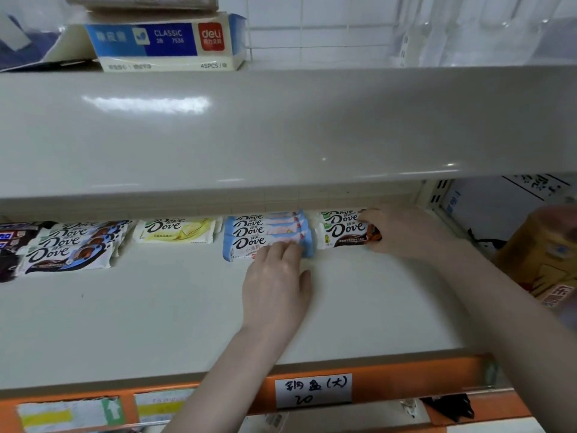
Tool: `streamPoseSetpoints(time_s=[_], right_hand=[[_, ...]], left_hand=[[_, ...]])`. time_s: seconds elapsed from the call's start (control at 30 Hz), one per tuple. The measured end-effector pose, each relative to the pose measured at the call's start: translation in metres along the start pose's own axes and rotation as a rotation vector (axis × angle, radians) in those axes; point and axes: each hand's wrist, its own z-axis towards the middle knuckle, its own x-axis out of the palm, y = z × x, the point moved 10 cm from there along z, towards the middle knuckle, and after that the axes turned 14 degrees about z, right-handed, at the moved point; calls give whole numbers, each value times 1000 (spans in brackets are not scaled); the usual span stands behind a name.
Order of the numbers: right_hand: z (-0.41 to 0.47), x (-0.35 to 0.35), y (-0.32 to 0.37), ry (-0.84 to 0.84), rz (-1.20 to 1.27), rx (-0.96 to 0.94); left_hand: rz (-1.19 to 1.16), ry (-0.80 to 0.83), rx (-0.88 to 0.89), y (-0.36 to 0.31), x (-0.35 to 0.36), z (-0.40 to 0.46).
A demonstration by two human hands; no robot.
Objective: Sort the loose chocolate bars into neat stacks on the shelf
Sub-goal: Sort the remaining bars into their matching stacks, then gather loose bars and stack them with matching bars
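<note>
Grip: left hand (pixel 274 282) lying flat, fingertips pressing the blue stack (pixel 265 234); right hand (pixel 402 228) pinching the brown bar (pixel 346 234) endwise; wrappers likely light, slippery.

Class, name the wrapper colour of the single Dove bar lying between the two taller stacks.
Pale yellow and white single Dove bar, clearest in the head view.

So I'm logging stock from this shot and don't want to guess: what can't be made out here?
- Head view: the backs of the stacks, hidden under the upper shelf.
- Dark bars far left: cut off by the frame edge.
- Brown stack: right end covered by the right hand.
- Blue stack: front corner under the left hand; small print too blurred.
- Orange pack at right: blurred, cut off.
</note>
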Motion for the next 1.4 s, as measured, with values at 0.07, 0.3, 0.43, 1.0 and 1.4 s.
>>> streamPoseSetpoints(time_s=[0.07, 0.3, 0.43, 1.0, 1.4], right_hand=[[6, 3, -8, 18, -1, 33], [22, 12, -17, 115, -5, 14], [24, 16, -24, 150, 21, 58], [-55, 4, 80, -112, 229, 137], [-67, 37, 261, -57, 346, 44]], left_hand=[[21, 16, -3, 1, 3, -1], [29, 50, -24, 5, 9, -1], [25, 56, -28, 6, 10, -2], [267, 190, -172, 36, 6, -34], [265, 149, -327, 165, -76, -114]])
